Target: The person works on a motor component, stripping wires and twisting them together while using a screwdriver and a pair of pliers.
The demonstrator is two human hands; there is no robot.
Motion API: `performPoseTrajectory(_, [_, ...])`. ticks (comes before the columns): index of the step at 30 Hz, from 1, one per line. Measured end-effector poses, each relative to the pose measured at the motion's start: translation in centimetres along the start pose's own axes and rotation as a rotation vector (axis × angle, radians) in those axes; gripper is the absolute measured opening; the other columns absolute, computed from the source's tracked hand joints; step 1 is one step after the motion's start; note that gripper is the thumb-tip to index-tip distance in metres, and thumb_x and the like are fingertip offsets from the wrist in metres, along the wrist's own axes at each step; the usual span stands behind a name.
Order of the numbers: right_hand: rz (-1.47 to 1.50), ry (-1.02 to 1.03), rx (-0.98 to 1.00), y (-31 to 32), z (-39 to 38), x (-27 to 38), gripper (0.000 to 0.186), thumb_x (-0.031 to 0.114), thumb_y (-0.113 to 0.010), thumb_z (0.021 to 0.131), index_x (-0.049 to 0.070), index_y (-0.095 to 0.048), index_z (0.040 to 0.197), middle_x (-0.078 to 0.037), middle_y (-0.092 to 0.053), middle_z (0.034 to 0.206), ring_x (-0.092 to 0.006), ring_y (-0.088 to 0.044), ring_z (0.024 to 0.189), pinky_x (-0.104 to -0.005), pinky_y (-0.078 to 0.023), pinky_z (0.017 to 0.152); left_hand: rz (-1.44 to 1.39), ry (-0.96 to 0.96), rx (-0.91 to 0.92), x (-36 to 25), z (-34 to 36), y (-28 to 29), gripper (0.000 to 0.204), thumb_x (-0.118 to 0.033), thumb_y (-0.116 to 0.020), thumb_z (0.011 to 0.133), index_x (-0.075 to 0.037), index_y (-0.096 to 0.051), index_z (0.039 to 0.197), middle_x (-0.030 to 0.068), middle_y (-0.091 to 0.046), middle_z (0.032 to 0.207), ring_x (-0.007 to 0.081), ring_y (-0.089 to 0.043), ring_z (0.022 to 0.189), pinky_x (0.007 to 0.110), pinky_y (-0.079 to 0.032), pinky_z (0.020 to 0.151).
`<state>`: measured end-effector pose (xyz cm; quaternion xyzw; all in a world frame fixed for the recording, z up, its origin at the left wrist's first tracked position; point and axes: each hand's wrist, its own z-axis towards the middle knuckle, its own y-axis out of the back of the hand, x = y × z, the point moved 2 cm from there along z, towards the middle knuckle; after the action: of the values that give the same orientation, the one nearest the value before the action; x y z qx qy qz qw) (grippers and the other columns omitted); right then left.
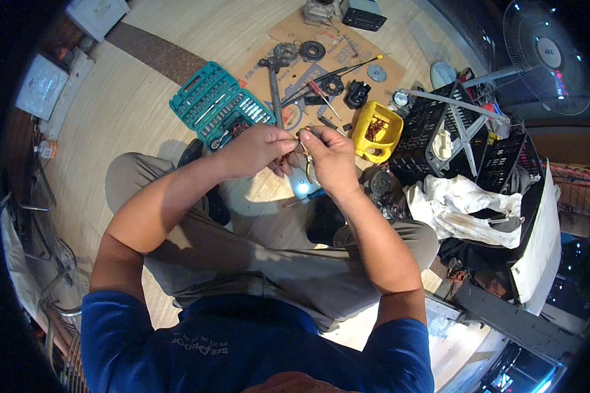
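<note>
My left hand point(261, 150) and my right hand point(331, 157) meet in front of me, over the floor between my bent legs. Thumb and fingers of each are pinched together, almost touching the other hand. Whatever small piece lies between the fingertips is too small to name. Under my left hand, reddish-brown, copper-looking bits show in part. A thin tool with a yellow part point(309, 171) hangs below my right hand; whether that hand holds it is unclear. Just beyond the hands lie a hammer point(275, 92) and a red-handled screwdriver point(324, 98).
A green socket set case point(206, 98) lies open at left. To the right stand a cut yellow container point(380, 118) with reddish-brown bits inside, black crates point(426, 131), a stained white cloth point(462, 203) and a fan point(549, 52). Cardboard point(255, 72) with several dismantled parts lies ahead.
</note>
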<state>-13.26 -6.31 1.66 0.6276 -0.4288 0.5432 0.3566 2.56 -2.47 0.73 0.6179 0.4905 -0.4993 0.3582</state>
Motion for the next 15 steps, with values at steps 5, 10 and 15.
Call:
performPoseTrajectory(5, [0.107,-0.066,0.039,0.2,-0.2,-0.2,0.015,0.012,-0.063,0.089,-0.003,-0.066,0.091,0.000,-0.062,0.076,-0.0048,-0.051,0.067,-0.0216,-0.043,0.060,-0.385,0.183,0.153,-0.2,-0.4,0.0,0.021,-0.019,-0.054,0.095,0.000,-0.063,0.090,0.0060,-0.065,0.076,0.0133,-0.064,0.066,0.026,-0.052,0.058])
performPoseTrajectory(10, [-0.049,0.050,-0.097,-0.1,-0.2,-0.8,0.017,0.014,-0.064,0.089,-0.003,-0.066,0.087,0.000,-0.061,0.071,-0.0051,-0.049,0.065,-0.0225,-0.042,0.058,0.092,0.063,-0.113,-0.9,-0.1,-1.0,0.022,-0.017,-0.057,0.092,0.003,-0.064,0.086,0.0074,-0.064,0.069,0.0131,-0.062,0.057,0.027,-0.050,0.053])
performPoseTrajectory(15, [-0.137,0.091,-0.140,-0.4,-0.2,-0.8,0.017,0.014,-0.064,0.089,-0.002,-0.067,0.085,-0.001,-0.060,0.069,-0.0052,-0.048,0.064,-0.0231,-0.041,0.056,0.469,-0.030,-0.230,-1.6,0.0,-0.9,0.020,-0.015,-0.059,0.091,0.005,-0.064,0.093,0.0064,-0.065,0.072,0.0109,-0.061,0.056,0.023,-0.049,0.051])
